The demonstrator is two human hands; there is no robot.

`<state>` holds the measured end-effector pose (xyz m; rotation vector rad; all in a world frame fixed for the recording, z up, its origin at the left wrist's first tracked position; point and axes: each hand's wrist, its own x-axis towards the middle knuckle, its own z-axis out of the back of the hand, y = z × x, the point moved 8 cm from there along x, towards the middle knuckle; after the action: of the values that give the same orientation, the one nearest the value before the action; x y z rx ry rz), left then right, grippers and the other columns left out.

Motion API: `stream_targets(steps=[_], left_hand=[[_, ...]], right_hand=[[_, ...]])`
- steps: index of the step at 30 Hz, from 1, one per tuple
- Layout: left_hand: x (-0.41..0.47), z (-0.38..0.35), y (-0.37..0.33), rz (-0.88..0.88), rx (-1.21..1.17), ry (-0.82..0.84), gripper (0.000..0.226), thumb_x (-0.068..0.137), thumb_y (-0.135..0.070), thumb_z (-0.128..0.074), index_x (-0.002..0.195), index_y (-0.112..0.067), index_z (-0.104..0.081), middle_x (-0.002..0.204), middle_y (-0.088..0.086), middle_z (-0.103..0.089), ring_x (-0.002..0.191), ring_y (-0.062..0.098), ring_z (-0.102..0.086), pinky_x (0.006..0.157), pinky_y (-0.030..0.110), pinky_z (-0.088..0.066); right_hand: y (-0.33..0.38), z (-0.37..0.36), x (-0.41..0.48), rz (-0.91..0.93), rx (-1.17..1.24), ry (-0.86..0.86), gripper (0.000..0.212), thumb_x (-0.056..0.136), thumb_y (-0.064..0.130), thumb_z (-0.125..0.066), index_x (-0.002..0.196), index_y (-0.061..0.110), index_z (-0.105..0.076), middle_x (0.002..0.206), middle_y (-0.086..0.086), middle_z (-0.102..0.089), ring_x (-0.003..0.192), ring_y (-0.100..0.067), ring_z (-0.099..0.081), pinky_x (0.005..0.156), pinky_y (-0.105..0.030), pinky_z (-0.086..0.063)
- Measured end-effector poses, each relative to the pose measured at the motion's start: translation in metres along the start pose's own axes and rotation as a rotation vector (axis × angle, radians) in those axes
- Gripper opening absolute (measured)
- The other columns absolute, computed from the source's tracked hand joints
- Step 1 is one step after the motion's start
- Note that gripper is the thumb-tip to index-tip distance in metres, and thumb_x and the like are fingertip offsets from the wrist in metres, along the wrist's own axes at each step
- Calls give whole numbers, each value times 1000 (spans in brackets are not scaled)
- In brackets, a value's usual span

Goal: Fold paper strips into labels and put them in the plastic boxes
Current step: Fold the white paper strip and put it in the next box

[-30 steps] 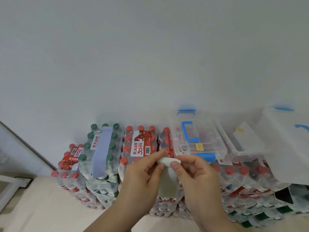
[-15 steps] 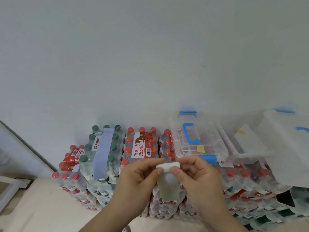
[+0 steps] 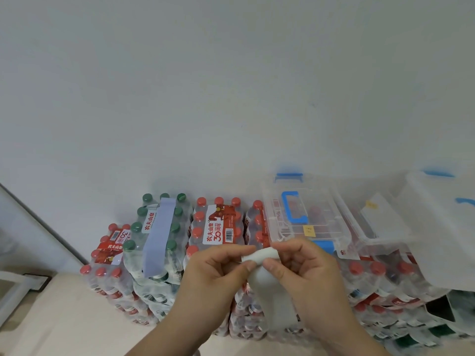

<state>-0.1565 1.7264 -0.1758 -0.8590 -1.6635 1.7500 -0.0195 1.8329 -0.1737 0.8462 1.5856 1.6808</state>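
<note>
A white paper strip (image 3: 267,281) hangs between my two hands, its top end bent over into a fold. My left hand (image 3: 218,273) pinches the fold's left side between thumb and forefinger. My right hand (image 3: 300,265) pinches the right side. Just behind my hands a clear plastic box (image 3: 303,217) with a blue handle and a small yellow label sits closed on packs of bottles. Right of it stands an open clear box (image 3: 372,222) holding a white sheet, and a third box's lid (image 3: 442,227) leans at the far right.
Shrink-wrapped packs of water bottles (image 3: 218,227) with red caps, and one pack with green caps (image 3: 156,232), are stacked against a white wall. A pale floor (image 3: 59,317) lies at the lower left, with a white frame (image 3: 10,289) at the left edge.
My hands have dropped slightly and my fingers have turned the strip's top end over into a fuller, tilted fold. The boxes and bottle packs have not moved.
</note>
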Motion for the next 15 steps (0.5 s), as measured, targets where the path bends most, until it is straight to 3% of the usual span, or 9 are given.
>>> stream_targets(steps=[4, 7, 10, 15], left_hand=[[-1, 0, -3, 0, -27, -37, 29, 83, 1, -73, 88, -27, -81, 80, 11, -76, 75, 32, -70, 70, 45, -60], [-1, -1, -4, 0, -28, -45, 30, 84, 3, -72, 83, -25, -81, 80, 6, -77, 72, 20, -71, 62, 32, -60], [-2, -3, -9, -32, -21, -49, 27, 83, 4, -72, 84, -23, -80, 77, 3, -77, 67, 10, -69, 62, 21, -55], [0, -3, -16, -117, -18, -106, 27, 80, 7, -74, 86, -19, -79, 73, 4, -76, 60, 9, -65, 57, 22, -55]], right_hand=[[0, -3, 1, -22, -19, 55, 46, 77, 15, -82, 104, 46, -62, 84, -8, -77, 81, -28, -73, 80, -45, -61], [1, -1, 4, -49, -71, 98, 54, 81, 4, -80, 101, 50, -59, 82, -11, -76, 78, -28, -72, 82, -52, -60], [8, 1, 6, -51, -79, 121, 46, 83, 2, -77, 90, 44, -61, 82, -11, -76, 72, -23, -68, 77, -49, -57], [13, 4, 11, -22, -41, 94, 36, 80, -2, -79, 81, 31, -67, 81, -7, -76, 77, -27, -72, 70, -32, -58]])
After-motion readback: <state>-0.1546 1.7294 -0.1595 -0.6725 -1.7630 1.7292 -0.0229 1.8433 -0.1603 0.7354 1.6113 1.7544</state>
